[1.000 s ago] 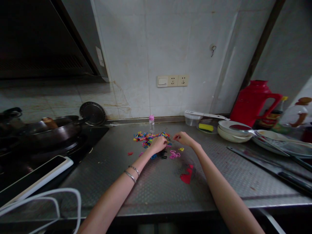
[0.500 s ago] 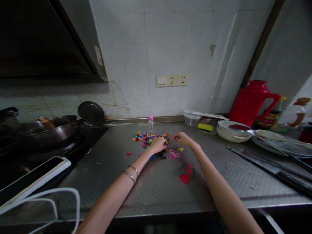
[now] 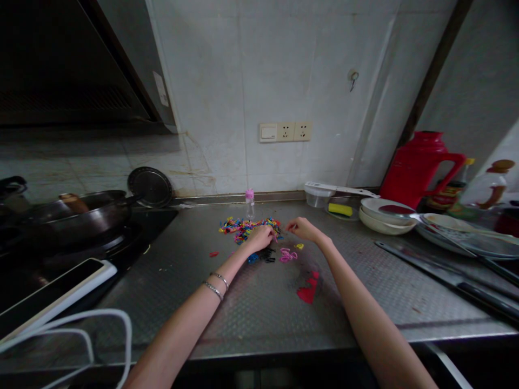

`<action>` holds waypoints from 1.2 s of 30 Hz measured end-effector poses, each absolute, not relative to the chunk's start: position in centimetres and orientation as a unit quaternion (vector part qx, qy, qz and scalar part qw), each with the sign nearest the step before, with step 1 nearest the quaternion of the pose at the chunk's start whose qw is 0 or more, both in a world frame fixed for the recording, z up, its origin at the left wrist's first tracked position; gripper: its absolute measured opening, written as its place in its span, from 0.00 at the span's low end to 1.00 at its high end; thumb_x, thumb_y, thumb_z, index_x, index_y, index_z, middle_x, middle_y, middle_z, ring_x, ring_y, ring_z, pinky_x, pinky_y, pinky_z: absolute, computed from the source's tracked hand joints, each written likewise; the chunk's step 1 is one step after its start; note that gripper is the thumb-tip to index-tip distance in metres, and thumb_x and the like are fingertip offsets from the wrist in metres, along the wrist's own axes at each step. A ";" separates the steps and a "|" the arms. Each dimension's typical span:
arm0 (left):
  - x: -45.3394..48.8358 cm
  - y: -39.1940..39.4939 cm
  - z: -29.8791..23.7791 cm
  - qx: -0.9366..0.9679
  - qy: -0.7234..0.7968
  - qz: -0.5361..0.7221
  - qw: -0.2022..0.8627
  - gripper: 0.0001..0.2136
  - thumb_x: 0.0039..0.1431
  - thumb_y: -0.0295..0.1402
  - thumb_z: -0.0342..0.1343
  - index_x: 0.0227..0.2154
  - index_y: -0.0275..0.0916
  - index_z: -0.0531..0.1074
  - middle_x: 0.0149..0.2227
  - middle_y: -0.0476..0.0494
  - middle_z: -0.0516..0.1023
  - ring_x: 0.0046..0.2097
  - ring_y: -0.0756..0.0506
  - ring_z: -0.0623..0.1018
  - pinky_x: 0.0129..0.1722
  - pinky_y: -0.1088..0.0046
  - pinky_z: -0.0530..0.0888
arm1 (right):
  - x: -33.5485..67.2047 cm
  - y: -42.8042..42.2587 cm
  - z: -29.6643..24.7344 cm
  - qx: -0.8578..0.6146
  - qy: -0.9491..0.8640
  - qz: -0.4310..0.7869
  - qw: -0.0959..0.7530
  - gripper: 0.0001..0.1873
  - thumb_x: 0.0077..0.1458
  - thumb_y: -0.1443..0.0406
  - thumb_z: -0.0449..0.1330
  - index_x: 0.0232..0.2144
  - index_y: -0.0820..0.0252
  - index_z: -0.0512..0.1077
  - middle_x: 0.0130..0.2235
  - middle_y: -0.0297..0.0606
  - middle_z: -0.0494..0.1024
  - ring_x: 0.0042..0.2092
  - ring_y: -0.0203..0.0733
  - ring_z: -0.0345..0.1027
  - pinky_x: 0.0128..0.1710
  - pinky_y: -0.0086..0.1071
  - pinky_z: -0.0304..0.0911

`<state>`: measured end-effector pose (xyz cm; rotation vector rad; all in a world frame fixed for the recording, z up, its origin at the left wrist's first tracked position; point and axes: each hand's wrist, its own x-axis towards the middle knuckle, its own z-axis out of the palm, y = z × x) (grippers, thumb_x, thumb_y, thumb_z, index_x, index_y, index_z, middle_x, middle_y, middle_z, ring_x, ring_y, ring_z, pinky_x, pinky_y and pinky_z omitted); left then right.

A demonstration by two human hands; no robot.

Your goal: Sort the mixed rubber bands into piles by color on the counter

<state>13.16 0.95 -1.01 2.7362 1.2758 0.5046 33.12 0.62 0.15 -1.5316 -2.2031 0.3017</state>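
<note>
Pale tiles [image 3: 203, 81] with brown stains rise behind a metal counter [image 3: 259, 313], and sockets [image 3: 294, 131] sit on the wall. From where I stand, I see a heap of bands [image 3: 232, 226] in mixed colours at the middle of the counter, just in front of a pink-capped bottle [image 3: 250, 205]. The left hand [image 3: 261, 236] rests at the heap's near right side, fingers bent down; I cannot tell whether they are closed on a band. Two bracelets [image 3: 213, 290] circle that arm. Just right of the heap, the right hand [image 3: 305, 228] has its fingers curled, and whether the tips meet or hold anything I cannot tell. Nearer the front edge lie black bands [image 3: 268, 255], blue bands [image 3: 252, 258] and pink bands [image 3: 288, 255], with a red scrap [image 3: 308, 290] beyond them. Bowls [image 3: 385, 223] stand on the right, a pan [image 3: 87, 213] on the left.
</note>
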 end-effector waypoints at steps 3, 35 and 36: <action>13.1 0.9 -0.7 0.889 0.421 0.176 0.044 0.09 0.53 0.28 0.47 0.31 0.38 0.74 0.33 0.44 0.76 0.36 0.47 0.73 0.36 0.75 0.68 | 33.2 0.7 0.2 -0.554 -0.796 0.104 0.221 0.15 0.42 0.73 0.51 0.29 0.62 0.76 0.29 0.35 0.77 0.31 0.36 0.68 0.31 0.23 0.60; 10.4 -0.4 2.8 0.899 0.316 0.220 0.208 0.15 0.52 0.38 0.49 0.31 0.32 0.76 0.26 0.45 0.76 0.27 0.50 0.70 0.27 0.77 0.62 | 31.2 -0.3 0.6 -0.522 -0.809 0.164 0.213 0.11 0.42 0.69 0.54 0.27 0.63 0.76 0.25 0.33 0.75 0.28 0.34 0.65 0.27 0.22 0.56; 9.5 0.2 2.7 0.890 0.332 0.230 0.213 0.15 0.52 0.38 0.49 0.30 0.32 0.76 0.26 0.44 0.76 0.27 0.50 0.70 0.28 0.77 0.62 | 30.8 -0.3 0.5 -0.517 -0.813 0.165 0.209 0.10 0.42 0.68 0.54 0.27 0.63 0.76 0.25 0.33 0.75 0.28 0.33 0.65 0.26 0.22 0.56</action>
